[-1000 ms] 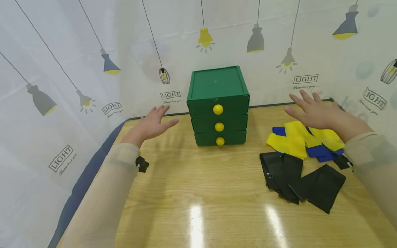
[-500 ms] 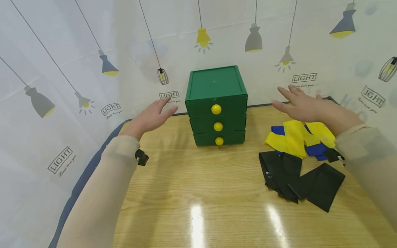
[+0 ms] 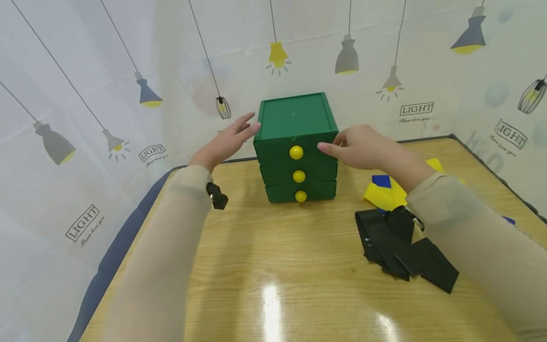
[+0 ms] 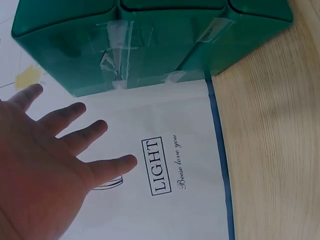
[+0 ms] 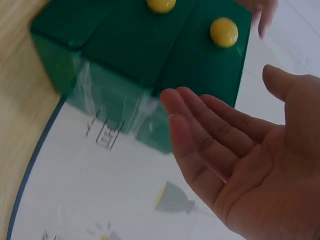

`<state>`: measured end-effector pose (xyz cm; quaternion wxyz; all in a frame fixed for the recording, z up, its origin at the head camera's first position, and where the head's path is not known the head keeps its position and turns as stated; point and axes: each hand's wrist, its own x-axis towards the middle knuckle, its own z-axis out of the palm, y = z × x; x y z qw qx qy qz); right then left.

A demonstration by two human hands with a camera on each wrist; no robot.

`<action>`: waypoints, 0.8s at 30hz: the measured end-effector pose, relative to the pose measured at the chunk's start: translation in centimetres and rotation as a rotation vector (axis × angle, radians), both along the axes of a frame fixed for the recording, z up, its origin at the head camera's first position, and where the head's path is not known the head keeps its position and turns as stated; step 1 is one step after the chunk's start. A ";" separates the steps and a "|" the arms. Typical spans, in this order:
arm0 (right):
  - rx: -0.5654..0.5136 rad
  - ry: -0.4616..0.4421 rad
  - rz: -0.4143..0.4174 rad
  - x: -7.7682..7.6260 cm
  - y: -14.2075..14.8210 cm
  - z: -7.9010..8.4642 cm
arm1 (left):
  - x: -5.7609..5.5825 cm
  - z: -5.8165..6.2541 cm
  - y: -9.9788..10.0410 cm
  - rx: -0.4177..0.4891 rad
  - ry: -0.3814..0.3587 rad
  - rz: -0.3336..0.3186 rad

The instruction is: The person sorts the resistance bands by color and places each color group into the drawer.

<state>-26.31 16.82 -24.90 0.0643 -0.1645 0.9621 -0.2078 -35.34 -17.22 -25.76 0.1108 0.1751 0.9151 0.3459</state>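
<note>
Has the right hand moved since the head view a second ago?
Yes, leftward: the right hand was well off to the right of the green drawer unit; now it is at the unit's right front edge.

Spreads as a glossy, pale wood-grained table, carries a closed green three-drawer cabinet upright near the far edge, and bears, to the right, a loose heap of overlapping flat black pieces just nearer than a partly hidden jumble of yellow strips and blue strips.
</note>
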 end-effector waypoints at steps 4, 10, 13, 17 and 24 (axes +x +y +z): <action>-0.051 0.009 -0.001 -0.4 -2.5 -1.1 | -0.6 -0.2 0.8 0.019 0.004 -0.031; -0.077 0.041 -0.040 -0.7 -5.4 -2.5 | -1.3 -0.3 1.5 0.021 -0.036 -0.022; -0.068 0.086 -0.067 -0.5 -6.6 -2.7 | -1.7 -0.1 1.9 0.034 -0.082 -0.009; -0.063 0.169 -0.113 -0.3 -7.4 -3.3 | -2.4 0.1 2.5 0.068 -0.149 -0.004; -0.070 0.378 -0.144 -0.6 -8.1 -5.1 | -3.2 -0.1 3.4 0.061 -0.181 0.012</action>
